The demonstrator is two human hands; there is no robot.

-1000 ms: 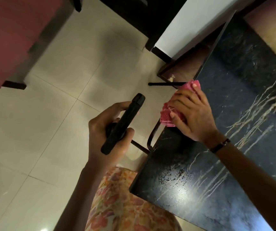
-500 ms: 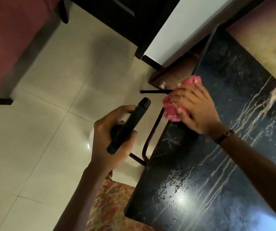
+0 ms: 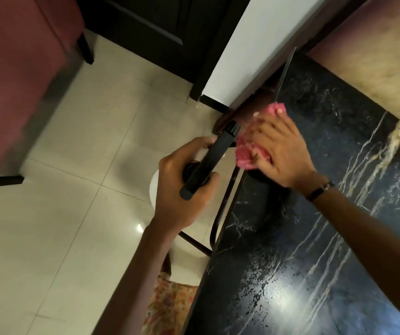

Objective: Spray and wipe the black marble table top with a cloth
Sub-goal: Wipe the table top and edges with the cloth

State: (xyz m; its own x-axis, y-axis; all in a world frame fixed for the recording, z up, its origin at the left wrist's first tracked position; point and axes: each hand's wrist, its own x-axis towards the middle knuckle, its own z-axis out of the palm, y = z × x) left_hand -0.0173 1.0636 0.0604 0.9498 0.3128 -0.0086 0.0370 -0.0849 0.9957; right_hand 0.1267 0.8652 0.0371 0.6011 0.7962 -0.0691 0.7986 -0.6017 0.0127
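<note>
The black marble table top (image 3: 327, 238) with white veins fills the right side, its left edge running down the middle of the view. My right hand (image 3: 281, 153) presses a crumpled pink cloth (image 3: 244, 153) flat on the marble near that left edge, at the far end. My left hand (image 3: 184, 189) hovers over the floor just left of the table, wrapped around a spray bottle (image 3: 208, 165) with a black head; its white body shows below my fingers. A wet sheen lies on the near part of the marble.
A black metal table frame bar (image 3: 223, 209) runs under the table's left edge. A dark red chair (image 3: 13, 81) stands at the left on the cream tiled floor (image 3: 61, 226). A white wall corner (image 3: 249, 44) and a dark door lie beyond.
My right hand has slid the cloth along the table's left edge toward the far end. My left hand with the bottle has drawn closer to the table edge.
</note>
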